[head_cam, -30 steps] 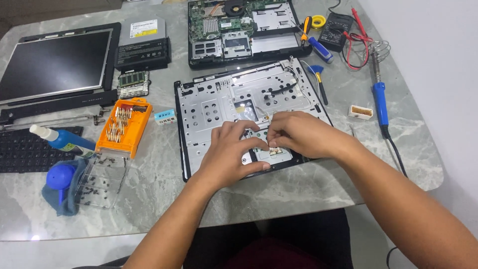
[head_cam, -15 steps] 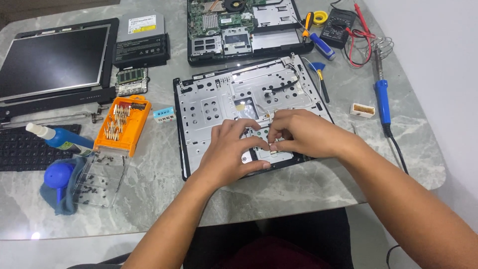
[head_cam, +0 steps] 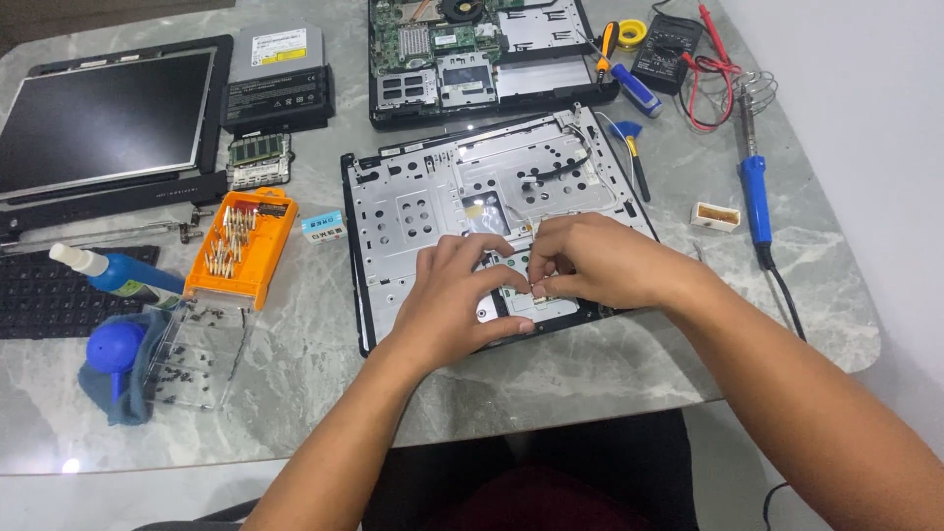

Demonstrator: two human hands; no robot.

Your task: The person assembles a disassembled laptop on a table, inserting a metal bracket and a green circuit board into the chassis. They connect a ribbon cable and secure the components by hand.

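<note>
Both hands work at the near edge of a laptop palmrest cover [head_cam: 433,206], which lies inner side up on the marble counter [head_cam: 590,374], metal shielding showing. The left hand [head_cam: 454,300] rests flat-curled over the touchpad area, fingers [head_cam: 470,254] narrow and pressing down on the frame. The right hand [head_cam: 600,261] has its fingers [head_cam: 543,285] pinched close on a small pale part at the touchpad bracket, likely a thin ribbon or connector; it is too small to tell exactly. The cover's long axis runs left to right across the counter, tilted slightly so its far right corner sits further away, and its touchpad edge faces the person. From here, the main risk looks like tearing the thin part or bending its seat if the pinch pulls at an angle rather than straight along it. The left hand's pressure could also flex the thin shielding. A loose black cable [head_cam: 560,169] lies across the cover just beyond the hands and could snag. To the left stand an orange screwdriver bit case [head_cam: 241,246] and a clear tray of tiny screws [head_cam: 197,344], near enough for a sliding forearm to scatter them.
</note>
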